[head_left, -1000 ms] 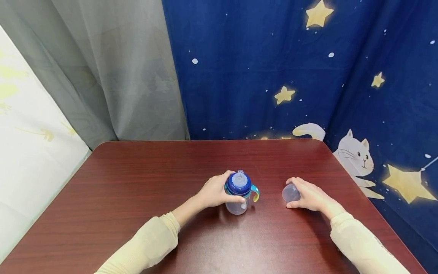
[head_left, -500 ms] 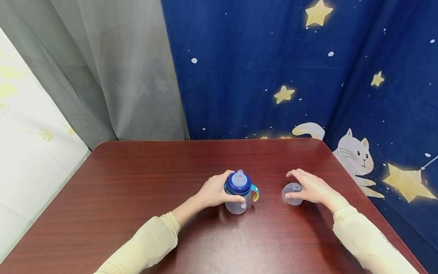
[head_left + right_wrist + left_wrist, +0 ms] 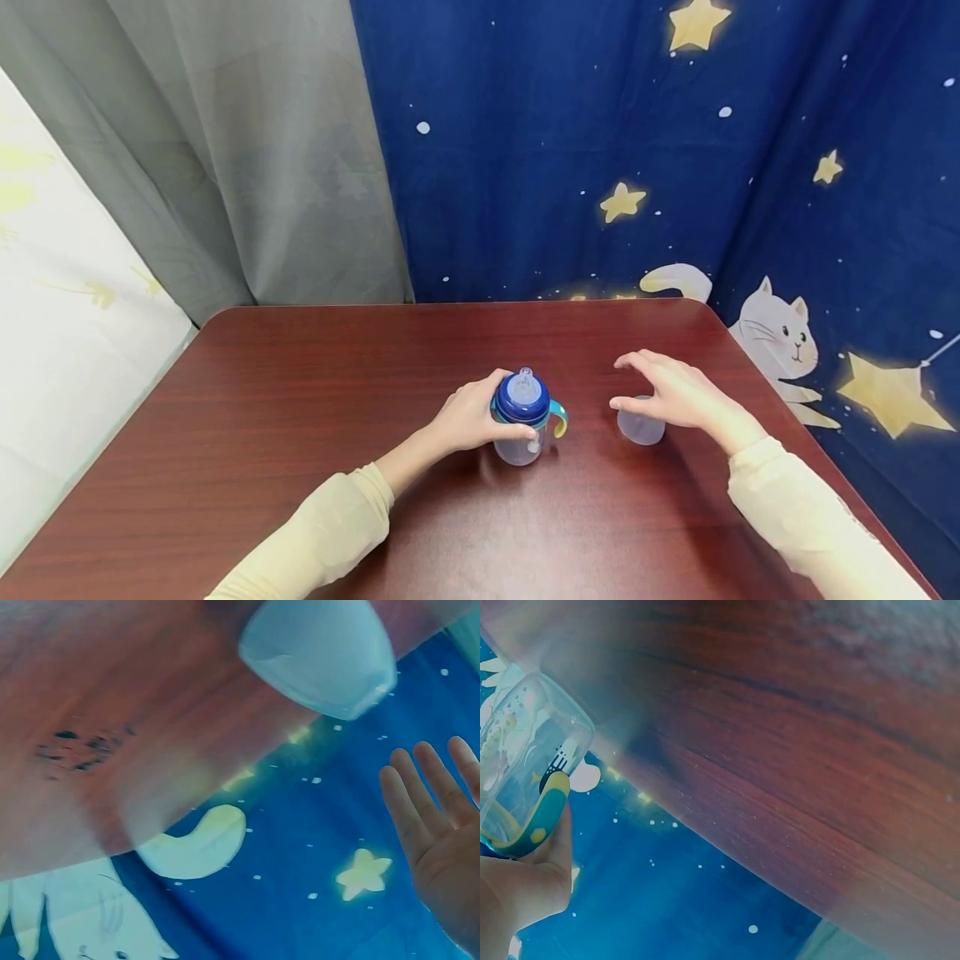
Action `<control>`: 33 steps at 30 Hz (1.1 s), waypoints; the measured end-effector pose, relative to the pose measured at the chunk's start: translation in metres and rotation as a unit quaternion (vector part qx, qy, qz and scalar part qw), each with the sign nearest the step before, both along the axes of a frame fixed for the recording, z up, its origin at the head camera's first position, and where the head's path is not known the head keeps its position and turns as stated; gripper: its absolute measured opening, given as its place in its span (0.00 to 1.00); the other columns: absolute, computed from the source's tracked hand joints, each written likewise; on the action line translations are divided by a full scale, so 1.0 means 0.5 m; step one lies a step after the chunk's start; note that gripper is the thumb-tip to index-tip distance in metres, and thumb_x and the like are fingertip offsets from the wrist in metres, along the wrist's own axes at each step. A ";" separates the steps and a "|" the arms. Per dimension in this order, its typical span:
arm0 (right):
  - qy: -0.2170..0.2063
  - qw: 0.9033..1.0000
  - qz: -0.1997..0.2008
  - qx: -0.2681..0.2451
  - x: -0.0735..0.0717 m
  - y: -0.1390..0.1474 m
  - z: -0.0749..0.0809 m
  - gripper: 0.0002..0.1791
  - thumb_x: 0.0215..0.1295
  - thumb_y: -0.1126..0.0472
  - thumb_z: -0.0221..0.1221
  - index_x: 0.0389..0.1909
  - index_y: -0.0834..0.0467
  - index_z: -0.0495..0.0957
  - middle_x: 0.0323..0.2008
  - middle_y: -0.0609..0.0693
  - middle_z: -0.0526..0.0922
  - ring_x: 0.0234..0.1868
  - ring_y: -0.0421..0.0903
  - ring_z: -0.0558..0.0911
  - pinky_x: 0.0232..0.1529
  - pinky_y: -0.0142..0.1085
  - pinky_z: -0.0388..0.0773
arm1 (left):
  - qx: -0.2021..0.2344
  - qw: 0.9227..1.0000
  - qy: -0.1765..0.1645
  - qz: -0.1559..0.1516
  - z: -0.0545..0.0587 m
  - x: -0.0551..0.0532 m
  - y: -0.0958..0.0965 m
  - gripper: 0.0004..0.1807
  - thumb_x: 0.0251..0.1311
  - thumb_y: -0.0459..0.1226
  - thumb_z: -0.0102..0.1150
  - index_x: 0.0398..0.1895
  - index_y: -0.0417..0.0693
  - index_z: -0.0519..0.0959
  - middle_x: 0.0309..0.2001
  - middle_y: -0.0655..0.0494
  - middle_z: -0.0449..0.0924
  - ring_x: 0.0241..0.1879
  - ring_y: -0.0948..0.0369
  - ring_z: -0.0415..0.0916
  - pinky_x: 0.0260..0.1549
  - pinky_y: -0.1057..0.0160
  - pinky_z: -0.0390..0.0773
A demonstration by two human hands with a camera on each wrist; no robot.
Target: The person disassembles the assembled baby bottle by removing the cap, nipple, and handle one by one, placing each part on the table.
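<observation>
A clear baby bottle with a blue collar and a pale nipple stands upright on the table, and my left hand grips it around its upper part. Its teal and yellow handle sticks out to the right. In the left wrist view the bottle's clear wall and a curved handle show beside the hand. My right hand is over a translucent dome cap, with fingers spread and nothing held. The right wrist view has the cap on the table, apart from the straight fingers.
The dark red wooden table carries the bottle and the cap. Behind it hang a grey curtain and a blue curtain with stars and a white cat.
My right hand has let go of the cap and lifted up and away from it; the cap stays on the table. The left hand keeps hold of the bottle in place.
</observation>
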State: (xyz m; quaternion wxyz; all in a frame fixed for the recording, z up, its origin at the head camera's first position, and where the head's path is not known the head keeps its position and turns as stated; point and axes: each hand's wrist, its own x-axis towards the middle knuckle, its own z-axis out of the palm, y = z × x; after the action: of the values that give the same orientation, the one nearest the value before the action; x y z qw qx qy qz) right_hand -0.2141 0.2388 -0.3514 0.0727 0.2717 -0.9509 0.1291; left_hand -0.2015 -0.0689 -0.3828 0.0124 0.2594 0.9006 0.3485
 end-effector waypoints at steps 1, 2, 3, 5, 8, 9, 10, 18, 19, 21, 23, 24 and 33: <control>-0.001 1.000 0.000 0.002 0.001 -0.005 0.007 0.34 0.46 0.32 0.55 0.46 0.52 0.72 0.43 0.48 0.75 0.43 0.46 0.75 0.40 0.45 0.70 | 0.000 1.000 0.000 0.001 0.000 -0.001 0.000 0.43 0.36 0.63 0.61 0.55 0.52 0.64 0.47 0.58 0.73 0.44 0.62 0.71 0.40 0.56 0.71; -0.002 1.000 0.001 0.005 0.001 -0.011 0.013 0.33 0.46 0.32 0.54 0.46 0.52 0.72 0.43 0.48 0.75 0.44 0.46 0.75 0.40 0.46 0.71 | -0.002 1.000 0.002 0.002 0.000 -0.002 -0.001 0.43 0.35 0.64 0.61 0.55 0.53 0.64 0.47 0.58 0.73 0.44 0.63 0.71 0.40 0.56 0.71; -0.002 1.000 0.003 0.006 0.003 -0.018 0.020 0.33 0.47 0.32 0.55 0.46 0.52 0.72 0.43 0.48 0.75 0.44 0.46 0.75 0.40 0.46 0.71 | -0.003 1.000 0.002 0.003 0.000 -0.003 -0.001 0.44 0.35 0.64 0.61 0.55 0.53 0.64 0.47 0.59 0.73 0.44 0.63 0.71 0.40 0.56 0.71; -0.002 1.000 0.005 0.010 0.005 -0.031 0.032 0.32 0.47 0.33 0.55 0.46 0.52 0.72 0.43 0.49 0.76 0.44 0.46 0.75 0.39 0.46 0.71 | -0.005 1.000 0.002 0.004 0.000 -0.003 -0.001 0.44 0.35 0.64 0.61 0.56 0.54 0.63 0.47 0.59 0.73 0.45 0.63 0.70 0.40 0.56 0.71; 0.003 1.000 0.012 0.012 0.012 -0.052 0.046 0.31 0.47 0.34 0.56 0.45 0.52 0.73 0.43 0.48 0.76 0.44 0.46 0.75 0.38 0.46 0.72 | -0.003 1.000 -0.001 0.002 -0.002 -0.002 -0.004 0.44 0.34 0.64 0.61 0.56 0.55 0.63 0.47 0.59 0.73 0.45 0.63 0.70 0.40 0.56 0.70; 0.005 1.000 0.015 0.011 0.014 -0.059 0.050 0.31 0.47 0.34 0.56 0.45 0.51 0.73 0.43 0.48 0.76 0.44 0.45 0.75 0.38 0.46 0.72 | -0.001 1.000 -0.002 0.001 -0.002 -0.002 -0.005 0.44 0.34 0.64 0.61 0.56 0.55 0.62 0.48 0.59 0.73 0.46 0.63 0.70 0.41 0.56 0.70; 0.008 1.000 0.019 0.009 0.016 -0.065 0.053 0.31 0.48 0.34 0.56 0.46 0.52 0.73 0.43 0.48 0.76 0.44 0.45 0.75 0.38 0.46 0.72 | -0.001 1.000 -0.002 0.000 -0.003 -0.003 -0.007 0.45 0.34 0.64 0.61 0.57 0.56 0.62 0.48 0.60 0.72 0.46 0.63 0.70 0.41 0.56 0.70; 0.013 0.999 0.038 0.001 0.030 -0.112 0.066 0.31 0.47 0.34 0.56 0.46 0.51 0.74 0.43 0.45 0.76 0.45 0.44 0.75 0.39 0.44 0.72 | 0.002 1.000 0.009 -0.019 -0.016 -0.006 -0.031 0.45 0.34 0.62 0.64 0.58 0.56 0.61 0.49 0.62 0.72 0.47 0.65 0.68 0.43 0.56 0.69; 0.014 0.999 0.040 0.001 0.031 -0.116 0.067 0.31 0.47 0.34 0.56 0.47 0.51 0.74 0.43 0.45 0.76 0.45 0.44 0.75 0.38 0.44 0.73 | 0.000 1.000 0.011 -0.023 -0.018 -0.007 -0.033 0.45 0.34 0.62 0.63 0.58 0.56 0.61 0.48 0.62 0.72 0.47 0.65 0.68 0.43 0.56 0.69; 0.017 0.999 0.046 -0.003 0.032 -0.124 0.067 0.31 0.47 0.34 0.56 0.47 0.51 0.73 0.43 0.45 0.76 0.45 0.44 0.75 0.38 0.44 0.73 | 0.000 0.999 0.015 -0.029 -0.021 -0.008 -0.036 0.45 0.34 0.62 0.63 0.57 0.56 0.62 0.48 0.63 0.72 0.47 0.66 0.69 0.43 0.58 0.69; 0.017 0.999 0.048 -0.012 0.034 -0.132 0.065 0.32 0.46 0.33 0.56 0.48 0.50 0.72 0.43 0.45 0.76 0.45 0.43 0.75 0.38 0.43 0.72 | 0.003 0.999 0.018 -0.038 -0.025 -0.009 -0.037 0.45 0.34 0.62 0.63 0.58 0.55 0.61 0.48 0.63 0.72 0.46 0.66 0.69 0.42 0.59 0.69; 0.014 0.999 0.048 -0.017 0.034 -0.137 0.064 0.33 0.46 0.33 0.56 0.49 0.50 0.72 0.43 0.44 0.76 0.44 0.42 0.75 0.38 0.43 0.72 | 0.003 0.999 0.020 -0.043 -0.027 -0.010 -0.037 0.45 0.34 0.62 0.63 0.58 0.55 0.61 0.48 0.63 0.72 0.46 0.66 0.69 0.42 0.59 0.69; -0.010 0.996 0.070 -0.052 0.037 -0.186 0.040 0.42 0.42 0.29 0.55 0.56 0.49 0.66 0.49 0.43 0.73 0.47 0.40 0.74 0.41 0.40 0.72 | 0.026 0.996 0.038 -0.074 -0.035 -0.012 -0.030 0.45 0.37 0.60 0.63 0.59 0.51 0.59 0.47 0.61 0.73 0.44 0.67 0.70 0.41 0.62 0.70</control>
State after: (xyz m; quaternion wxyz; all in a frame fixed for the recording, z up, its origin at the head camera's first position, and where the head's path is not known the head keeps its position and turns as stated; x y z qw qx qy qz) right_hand -0.1958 0.1459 -0.3315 0.0676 0.3323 -0.9222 0.1859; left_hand -0.2077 -0.0838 -0.4005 -0.0023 0.3387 0.8694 0.3598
